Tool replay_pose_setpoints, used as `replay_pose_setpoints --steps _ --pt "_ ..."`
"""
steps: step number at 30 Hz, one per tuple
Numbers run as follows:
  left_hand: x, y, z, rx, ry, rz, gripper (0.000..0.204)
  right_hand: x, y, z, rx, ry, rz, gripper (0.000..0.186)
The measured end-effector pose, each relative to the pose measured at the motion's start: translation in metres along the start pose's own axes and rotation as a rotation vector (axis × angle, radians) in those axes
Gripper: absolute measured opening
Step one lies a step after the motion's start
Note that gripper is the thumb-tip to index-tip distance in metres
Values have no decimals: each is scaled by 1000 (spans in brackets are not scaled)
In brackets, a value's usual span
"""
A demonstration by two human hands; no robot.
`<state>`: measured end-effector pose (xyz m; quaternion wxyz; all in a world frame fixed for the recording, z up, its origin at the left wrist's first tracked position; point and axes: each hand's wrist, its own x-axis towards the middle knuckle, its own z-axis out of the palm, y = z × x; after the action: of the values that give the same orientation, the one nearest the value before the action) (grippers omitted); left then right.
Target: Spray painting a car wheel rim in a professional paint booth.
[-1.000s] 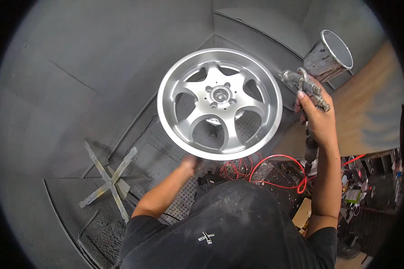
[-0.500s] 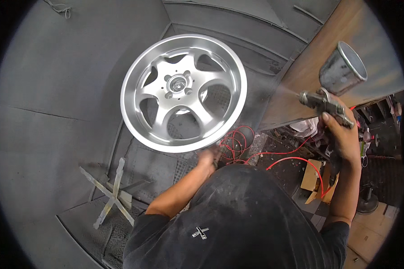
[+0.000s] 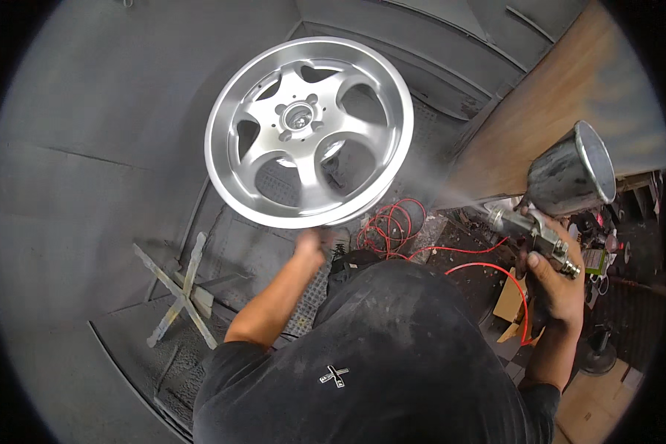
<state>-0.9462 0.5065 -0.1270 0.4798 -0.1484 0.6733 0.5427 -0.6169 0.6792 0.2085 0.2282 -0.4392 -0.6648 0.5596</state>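
A silver alloy wheel with several curved spokes is held up, tilted, in front of me; its support is mostly hidden behind it. My left hand is at the wheel's near lower edge, its fingers smeared by motion and partly hidden by the rim. On the right, my right hand is closed around a metal spray gun with a metal paint cup on top. A pale mist leaves the nozzle toward the wheel's right side.
Grey booth walls stand to the left and behind. A cross-shaped stand is at lower left. Red hose runs from coils on the floor toward my right arm. A wooden panel and an opened cardboard box are on the right.
The wheel's spokes have turned, and it sits slightly higher in view. My right hand has lowered the spray gun, whose mist now reaches nearer the rim. My left hand has shifted left.
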Motion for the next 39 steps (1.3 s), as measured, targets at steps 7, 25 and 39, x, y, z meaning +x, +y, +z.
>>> replay_pose_setpoints --steps 7,25,39 --pt "-32 -40 72 82 -553 -227 45 2 -1 0 107 -165 111 61" --pt "-27 -22 60 -561 -167 -42 30 89 -57 111 114 -505 -106 54" --pt "-25 -20 68 -473 -285 -162 39 155 -65 96 110 12 -308 43"
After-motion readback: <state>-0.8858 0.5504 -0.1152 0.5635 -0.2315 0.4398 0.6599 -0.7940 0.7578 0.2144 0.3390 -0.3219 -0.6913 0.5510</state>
